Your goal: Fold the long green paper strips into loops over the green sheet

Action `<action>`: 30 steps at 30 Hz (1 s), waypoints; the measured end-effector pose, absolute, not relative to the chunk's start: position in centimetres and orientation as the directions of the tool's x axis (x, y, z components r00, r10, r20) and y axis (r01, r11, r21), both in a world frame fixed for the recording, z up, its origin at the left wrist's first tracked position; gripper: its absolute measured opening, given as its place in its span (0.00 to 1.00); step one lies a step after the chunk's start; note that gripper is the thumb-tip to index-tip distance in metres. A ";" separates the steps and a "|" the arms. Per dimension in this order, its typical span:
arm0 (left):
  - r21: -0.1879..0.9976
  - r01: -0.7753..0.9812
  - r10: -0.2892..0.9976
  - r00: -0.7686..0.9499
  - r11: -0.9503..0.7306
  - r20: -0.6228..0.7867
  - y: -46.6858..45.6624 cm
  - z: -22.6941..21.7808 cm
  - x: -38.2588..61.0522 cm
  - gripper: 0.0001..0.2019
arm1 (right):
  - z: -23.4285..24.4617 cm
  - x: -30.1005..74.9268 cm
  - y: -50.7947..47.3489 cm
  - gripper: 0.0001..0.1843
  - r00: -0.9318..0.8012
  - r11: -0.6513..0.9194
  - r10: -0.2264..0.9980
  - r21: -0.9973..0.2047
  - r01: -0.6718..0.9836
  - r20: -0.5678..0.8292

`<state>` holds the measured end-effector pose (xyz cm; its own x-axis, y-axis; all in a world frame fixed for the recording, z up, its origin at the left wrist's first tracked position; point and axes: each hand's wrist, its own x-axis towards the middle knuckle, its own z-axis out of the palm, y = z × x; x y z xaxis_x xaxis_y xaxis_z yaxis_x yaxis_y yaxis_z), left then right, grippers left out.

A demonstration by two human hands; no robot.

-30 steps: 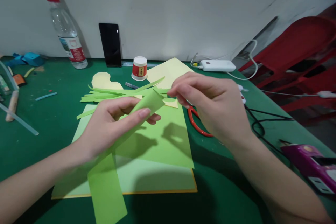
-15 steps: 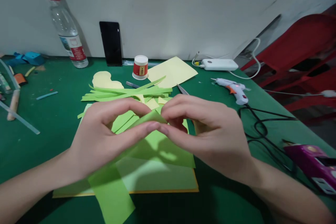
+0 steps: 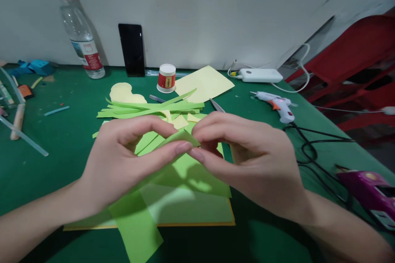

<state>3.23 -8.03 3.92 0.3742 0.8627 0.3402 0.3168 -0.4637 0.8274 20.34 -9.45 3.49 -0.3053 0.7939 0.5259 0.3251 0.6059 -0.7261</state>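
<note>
Since a second ago the right hand (image 3: 256,160) has dropped from the strip pile to meet the left hand (image 3: 123,160) at the centre of the frame; over the last half second both have barely shifted. Each hand is closed in a pinch on the upper end of the green paper strip (image 3: 135,226), thumb tips and forefingers nearly touching across its fold. From there the strip runs down and to the left under the left palm, and its free end hangs toward the bottom edge.

Beneath the hands lies a stack of green sheets (image 3: 197,205) on the green table (image 3: 61,148). Just above them sits a pile of cut green strips (image 3: 148,109), with a yellow sheet (image 3: 205,82) and a small red-and-white cup (image 3: 166,78) behind. A scissors tip (image 3: 217,106) pokes out above the right hand. Right of centre rests a white glue gun (image 3: 274,104); a phone (image 3: 132,49) and a water bottle (image 3: 78,37) lean on the wall at upper left.
</note>
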 end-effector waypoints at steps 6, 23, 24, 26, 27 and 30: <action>0.829 0.330 0.873 0.356 -0.451 0.333 -8.0 4.0 3.2 0.05 | 3.5 20.5 -9.4 0.06 -0.306 0.588 0.807 -0.741 0.325 0.506; 0.874 0.314 0.886 0.403 -0.370 0.230 -7.3 3.7 3.1 0.03 | 3.3 21.8 -7.6 0.07 -0.300 0.281 0.926 -0.950 0.137 0.231; 0.874 0.323 0.891 0.394 -0.363 0.225 -7.3 3.6 3.1 0.03 | 3.2 22.0 -7.4 0.07 -0.303 0.253 0.930 -0.961 0.110 0.210; 0.873 0.346 0.904 0.374 -0.344 0.207 -7.1 3.5 3.2 0.02 | 3.0 22.2 -7.0 0.08 -0.307 0.209 0.935 -0.975 0.076 0.177; 0.873 0.361 0.910 0.367 -0.328 0.191 -7.0 3.4 3.2 0.03 | 3.0 22.3 -6.8 0.08 -0.312 0.192 0.936 -0.979 0.072 0.161; 0.873 0.416 0.918 0.387 -0.255 0.084 -6.5 3.3 3.0 0.07 | 3.0 22.6 -6.5 0.09 -0.344 0.137 0.935 -0.982 0.128 0.086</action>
